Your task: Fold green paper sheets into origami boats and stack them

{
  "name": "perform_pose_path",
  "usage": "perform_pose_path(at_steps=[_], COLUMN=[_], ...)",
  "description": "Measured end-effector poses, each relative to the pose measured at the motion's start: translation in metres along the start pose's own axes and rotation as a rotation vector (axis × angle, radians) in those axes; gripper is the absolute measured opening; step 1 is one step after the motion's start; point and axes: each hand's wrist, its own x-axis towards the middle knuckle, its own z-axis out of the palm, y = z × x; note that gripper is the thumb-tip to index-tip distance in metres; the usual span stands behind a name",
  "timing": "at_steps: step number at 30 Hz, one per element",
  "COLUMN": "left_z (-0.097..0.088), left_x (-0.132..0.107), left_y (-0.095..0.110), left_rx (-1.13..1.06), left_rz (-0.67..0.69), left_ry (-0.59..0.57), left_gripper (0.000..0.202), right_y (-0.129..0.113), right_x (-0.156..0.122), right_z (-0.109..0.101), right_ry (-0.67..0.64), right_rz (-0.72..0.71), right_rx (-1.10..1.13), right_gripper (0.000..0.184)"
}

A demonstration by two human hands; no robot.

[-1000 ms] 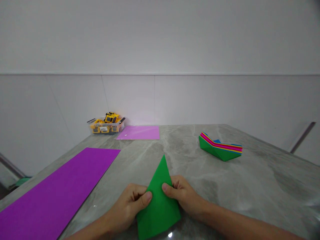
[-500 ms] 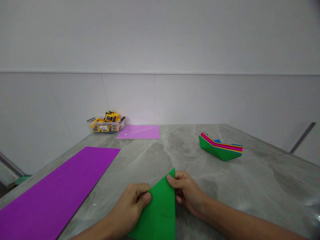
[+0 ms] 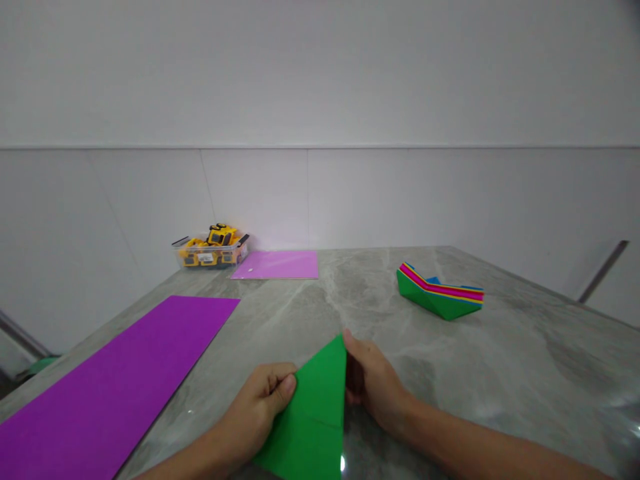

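A folded sheet of green paper [image 3: 315,413] is held upright at the near middle of the table, with a faint crease across it and its pointed tip at the top. My left hand [image 3: 263,407] pinches its slanted left edge, thumb in front and fingers behind. At the right edge, near the tip, is my right hand [image 3: 373,380]; its thumb lies along the corner and the other fingers curl beside and behind the paper, partly hidden. The lower end of the paper runs out of view.
A folded paper boat [image 3: 440,293], green with striped edges, sits at the right. On the left lies a long purple sheet [image 3: 125,380]. Farther back are a pale purple sheet [image 3: 280,265] and a clear plastic box [image 3: 213,257] with yellow toy vehicles, near the white wall.
My right thumb has slid off the paper's front face up to the tip's edge. The green paper has shifted slightly left and turned a little, its right edge now leaning.
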Motion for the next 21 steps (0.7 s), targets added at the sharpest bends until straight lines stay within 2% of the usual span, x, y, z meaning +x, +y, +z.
perform_pose_path(at_steps=[3, 6, 12, 16, 21], left_z=[-0.001, 0.0, 0.004, 0.006, 0.004], left_x=[0.003, 0.003, -0.004, -0.007, -0.008], left_y=[0.0, 0.001, 0.001, 0.002, 0.003], left_rx=[-0.081, -0.04, -0.061, -0.005, 0.142], left_rz=[0.014, 0.065, 0.098, 0.187, 0.277], left_ry=[0.015, 0.034, 0.001, -0.02, -0.036], left_gripper=[0.051, 0.048, 0.037, 0.033, 0.026], right_y=[-0.001, -0.004, -0.006, -0.007, -0.007], right_x=[-0.007, -0.015, -0.015, -0.016, -0.019], right_z=[0.001, 0.003, 0.006, 0.007, 0.008], right_ry=[-0.258, -0.385, -0.389, -0.432, -0.414], right_rz=[-0.122, -0.175, -0.197, -0.166, -0.151], right_rx=[-0.059, -0.099, -0.054, -0.052, -0.061], right_gripper=[0.053, 0.065, 0.07, 0.072, 0.06])
